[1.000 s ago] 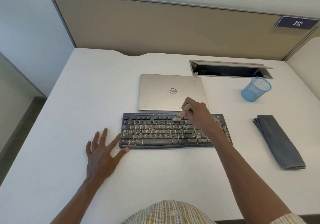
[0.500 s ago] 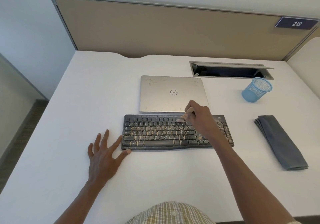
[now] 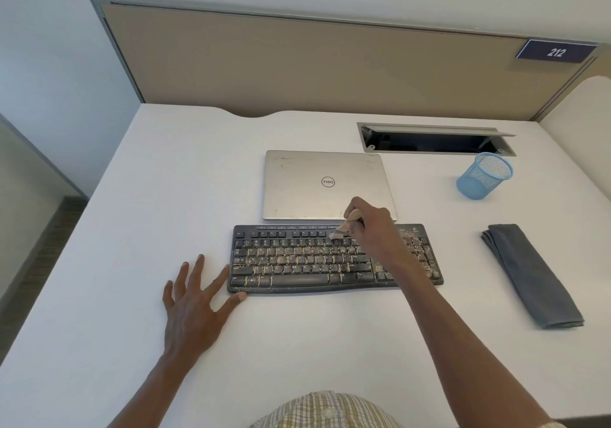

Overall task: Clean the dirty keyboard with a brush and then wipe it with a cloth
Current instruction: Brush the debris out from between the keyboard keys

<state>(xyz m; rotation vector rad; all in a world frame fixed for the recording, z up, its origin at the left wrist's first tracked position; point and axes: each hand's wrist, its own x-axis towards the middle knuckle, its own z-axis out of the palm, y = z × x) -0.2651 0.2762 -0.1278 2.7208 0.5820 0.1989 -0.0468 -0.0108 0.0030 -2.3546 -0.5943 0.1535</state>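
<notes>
Barely shifted since a moment ago, brush (image 3: 346,226) tip on the upper key rows. Nearest, left hand (image 3: 195,298) flat on the desk (image 3: 99,262), fingers spread, thumb touching the keyboard (image 3: 297,262) corner. Right hand (image 3: 370,226) curled round the brush. Folded cloth (image 3: 532,275) well right. Beyond: closed laptop (image 3: 314,179), blue mesh cup (image 3: 484,176).
</notes>
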